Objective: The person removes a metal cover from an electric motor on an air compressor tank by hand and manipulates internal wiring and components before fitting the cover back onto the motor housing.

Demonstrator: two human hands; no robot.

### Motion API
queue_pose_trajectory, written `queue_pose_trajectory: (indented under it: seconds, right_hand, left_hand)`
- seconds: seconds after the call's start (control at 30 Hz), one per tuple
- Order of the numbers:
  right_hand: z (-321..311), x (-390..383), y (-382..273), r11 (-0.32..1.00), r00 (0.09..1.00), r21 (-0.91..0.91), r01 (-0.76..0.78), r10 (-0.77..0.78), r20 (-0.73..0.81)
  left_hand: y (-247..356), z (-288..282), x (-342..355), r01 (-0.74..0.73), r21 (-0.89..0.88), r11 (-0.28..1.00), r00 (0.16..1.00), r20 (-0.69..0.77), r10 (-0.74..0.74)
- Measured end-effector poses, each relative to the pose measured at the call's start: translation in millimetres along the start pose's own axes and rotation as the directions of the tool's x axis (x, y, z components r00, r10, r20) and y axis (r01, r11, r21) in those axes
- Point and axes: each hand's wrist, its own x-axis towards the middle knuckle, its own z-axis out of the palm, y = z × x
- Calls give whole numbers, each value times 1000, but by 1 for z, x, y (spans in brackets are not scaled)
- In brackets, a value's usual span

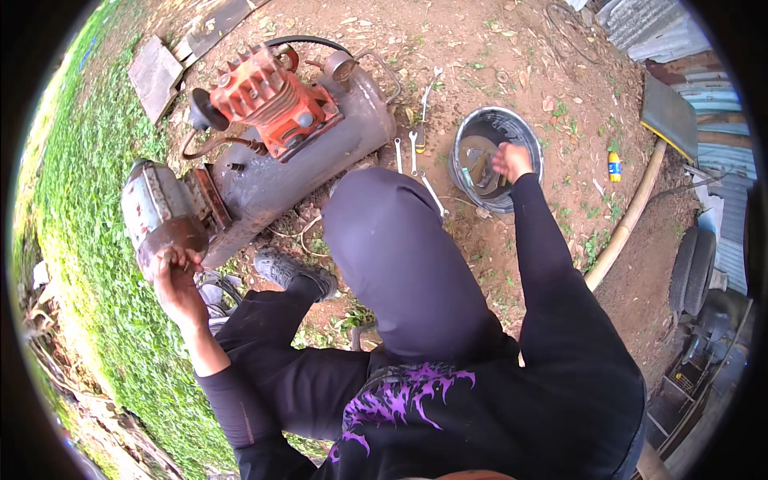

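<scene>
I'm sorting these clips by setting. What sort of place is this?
Probably a rural yard used for outdoor repair work: bare dirt ground beside grass, an old air compressor lying on the ground, wrenches next to a metal basin, and corrugated metal sheets.

We see a round metal basin (534, 144), its grey wall dull outside and smeared dark and wet-looking inside. Our right hand (512, 160) reaches into it, the sleeve a matt black cloth. Our left hand (176, 276) rests on a rusty grey metal motor housing (156, 216), rough and flaking. The long grey steel tank (320, 160) looks matt and scuffed; the orange-painted finned metal compressor head (268, 100) is chalky, faintly glossy. Slim bright metal spanners (412, 152) shine on rough brown soil (520, 64). Corrugated metal sheets (656, 28) look dull grey.
</scene>
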Motion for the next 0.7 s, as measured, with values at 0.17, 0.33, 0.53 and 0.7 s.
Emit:
queue_pose_trajectory:
  seconds: [0.17,0.33,0.53,0.7]
  right_hand:
    - [52,63,88,846,892,-475,-244,387,232]
    - [54,132,120,751,921,-648,-128,332,203]
    - [68,127,116,791,911,-598,-129,332,244]
    - [50,102,79,831,794,192,-522,391,466]
  left_hand:
    - [-13,-13,3,130,49,990,990,-61,-127]
    - [-26,-3,7,241,2,971,970,-36,-240]
    - [-23,6,9,303,12,953,948,-105,-300]
    - [-18,16,14,413,55,909,908,-102,-407]
